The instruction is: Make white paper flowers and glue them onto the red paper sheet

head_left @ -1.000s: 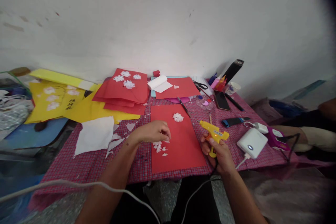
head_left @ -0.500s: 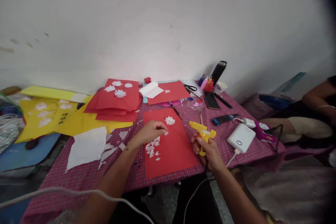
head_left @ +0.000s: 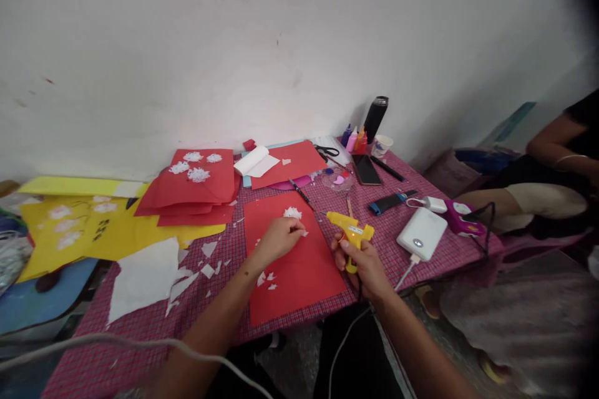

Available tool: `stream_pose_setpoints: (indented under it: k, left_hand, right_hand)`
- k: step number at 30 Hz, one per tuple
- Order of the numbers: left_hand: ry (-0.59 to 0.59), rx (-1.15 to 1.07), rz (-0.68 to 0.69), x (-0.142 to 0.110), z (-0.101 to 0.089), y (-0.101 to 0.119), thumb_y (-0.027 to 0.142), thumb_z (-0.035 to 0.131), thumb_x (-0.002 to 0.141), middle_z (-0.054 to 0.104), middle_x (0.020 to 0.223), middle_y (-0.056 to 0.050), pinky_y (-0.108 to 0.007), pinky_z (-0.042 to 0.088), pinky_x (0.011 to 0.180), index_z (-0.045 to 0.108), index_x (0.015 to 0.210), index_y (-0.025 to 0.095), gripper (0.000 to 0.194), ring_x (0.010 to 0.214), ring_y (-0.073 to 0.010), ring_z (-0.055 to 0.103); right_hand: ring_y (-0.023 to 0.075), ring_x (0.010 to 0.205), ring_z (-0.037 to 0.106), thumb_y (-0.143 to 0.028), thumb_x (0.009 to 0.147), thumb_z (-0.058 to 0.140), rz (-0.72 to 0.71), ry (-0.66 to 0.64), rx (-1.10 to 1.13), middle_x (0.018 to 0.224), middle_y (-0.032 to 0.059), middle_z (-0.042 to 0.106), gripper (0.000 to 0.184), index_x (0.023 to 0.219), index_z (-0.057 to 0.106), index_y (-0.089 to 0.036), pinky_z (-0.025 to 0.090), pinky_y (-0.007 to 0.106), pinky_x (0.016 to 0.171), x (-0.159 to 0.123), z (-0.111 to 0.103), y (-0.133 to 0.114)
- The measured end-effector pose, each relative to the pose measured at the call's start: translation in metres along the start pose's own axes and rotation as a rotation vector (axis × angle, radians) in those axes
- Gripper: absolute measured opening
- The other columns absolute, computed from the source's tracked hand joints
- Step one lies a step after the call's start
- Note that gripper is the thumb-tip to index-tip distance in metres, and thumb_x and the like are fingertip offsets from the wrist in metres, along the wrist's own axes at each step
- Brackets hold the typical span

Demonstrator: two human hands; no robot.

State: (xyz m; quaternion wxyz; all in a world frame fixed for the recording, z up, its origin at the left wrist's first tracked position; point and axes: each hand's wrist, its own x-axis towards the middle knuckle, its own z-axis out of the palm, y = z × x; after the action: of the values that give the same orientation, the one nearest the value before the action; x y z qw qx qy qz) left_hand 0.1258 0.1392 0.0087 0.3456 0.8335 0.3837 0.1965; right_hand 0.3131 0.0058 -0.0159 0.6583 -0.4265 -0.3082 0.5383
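My left hand [head_left: 279,238] hovers over a red paper sheet [head_left: 299,274], its fingers pinched on a small white paper piece [head_left: 304,234]. Just beyond it lies a white paper flower [head_left: 292,213] on the same sheet. More white paper scraps [head_left: 266,279] lie on the sheet beside my forearm. My right hand [head_left: 362,264] is wrapped round the grip of a yellow glue gun [head_left: 349,229], whose nozzle points left toward my left hand; its cord runs down off the table edge.
A white power bank [head_left: 415,234], a purple tool [head_left: 461,215], a phone [head_left: 365,169], scissors [head_left: 325,151], paint bottles [head_left: 354,138] and a black flask [head_left: 375,118] are on the right. Red sheets with white flowers [head_left: 196,176], yellow sheets [head_left: 84,224] and white paper [head_left: 143,273] lie left. Another person [head_left: 552,181] sits at right.
The view swung right and down. My left hand moved up the red sheet from the scraps toward the white flower, pinching a white piece. The glue gun stayed in my right hand.
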Motion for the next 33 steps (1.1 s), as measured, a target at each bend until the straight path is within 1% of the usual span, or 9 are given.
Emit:
stream_pose_setpoints:
  k: [6, 13, 23, 26, 30, 33]
  left_hand:
    - [-0.012, 0.029, 0.016, -0.0019, 0.0031, 0.0005, 0.022, 0.057, 0.084, 0.075, 0.083, -0.002, -0.026, 0.044, 0.069, 0.075, 0.085, 0.019, 0.018, 0.075, -0.0158, 0.065]
    - [-0.006, 0.032, 0.031, -0.0007, 0.0056, -0.0029, 0.022, 0.058, 0.085, 0.075, 0.084, -0.002, -0.026, 0.045, 0.07, 0.074, 0.085, 0.018, 0.016, 0.077, -0.0158, 0.066]
    - [-0.037, 0.094, 0.099, -0.0027, 0.0054, -0.0049, 0.021, 0.058, 0.086, 0.074, 0.087, -0.002, -0.026, 0.046, 0.073, 0.074, 0.087, 0.019, 0.016, 0.08, -0.0162, 0.066]
    - [-0.05, 0.111, 0.136, -0.004, 0.0049, -0.005, 0.014, 0.055, 0.085, 0.074, 0.089, -0.003, -0.026, 0.047, 0.075, 0.074, 0.089, 0.019, 0.02, 0.082, -0.0164, 0.066]
    - [-0.045, 0.117, 0.202, -0.0056, 0.0056, -0.007, 0.001, 0.049, 0.076, 0.073, 0.093, -0.003, -0.026, 0.047, 0.081, 0.072, 0.092, 0.019, 0.034, 0.086, -0.0162, 0.065]
    - [-0.047, 0.13, 0.221, -0.0062, 0.0064, -0.0078, 0.002, 0.052, 0.076, 0.071, 0.091, -0.003, -0.026, 0.047, 0.078, 0.071, 0.093, 0.019, 0.031, 0.084, -0.0163, 0.064]
  right_hand:
    - [0.0082, 0.052, 0.049, -0.035, 0.087, 0.07, 0.007, -0.004, 0.034, 0.086, 0.0032, 0.066, 0.021, 0.1, 0.068, -0.018, 0.04, 0.022, 0.047, 0.0007, -0.0021, 0.0021]
    - [0.0084, 0.051, 0.049, -0.033, 0.088, 0.069, -0.006, -0.009, 0.02, 0.087, 0.0032, 0.066, 0.02, 0.102, 0.068, -0.019, 0.039, 0.022, 0.047, 0.0011, -0.0023, 0.0023]
    - [0.0081, 0.051, 0.05, -0.033, 0.087, 0.07, -0.002, 0.002, 0.046, 0.085, 0.003, 0.066, 0.021, 0.101, 0.068, -0.019, 0.039, 0.021, 0.046, 0.0013, -0.0015, 0.0024]
    - [0.0082, 0.051, 0.05, -0.034, 0.086, 0.071, 0.003, 0.003, 0.037, 0.085, 0.003, 0.066, 0.021, 0.101, 0.068, -0.019, 0.039, 0.022, 0.046, 0.0012, -0.0008, 0.0015]
    - [0.0081, 0.051, 0.05, -0.034, 0.087, 0.07, 0.008, 0.0, 0.012, 0.086, 0.0031, 0.066, 0.021, 0.1, 0.067, -0.019, 0.039, 0.022, 0.047, 0.0001, -0.0012, 0.0004]
    - [0.0081, 0.051, 0.05, -0.035, 0.086, 0.07, 0.011, -0.004, 0.014, 0.086, 0.003, 0.066, 0.021, 0.1, 0.067, -0.019, 0.04, 0.022, 0.048, -0.0001, -0.0015, -0.0001]
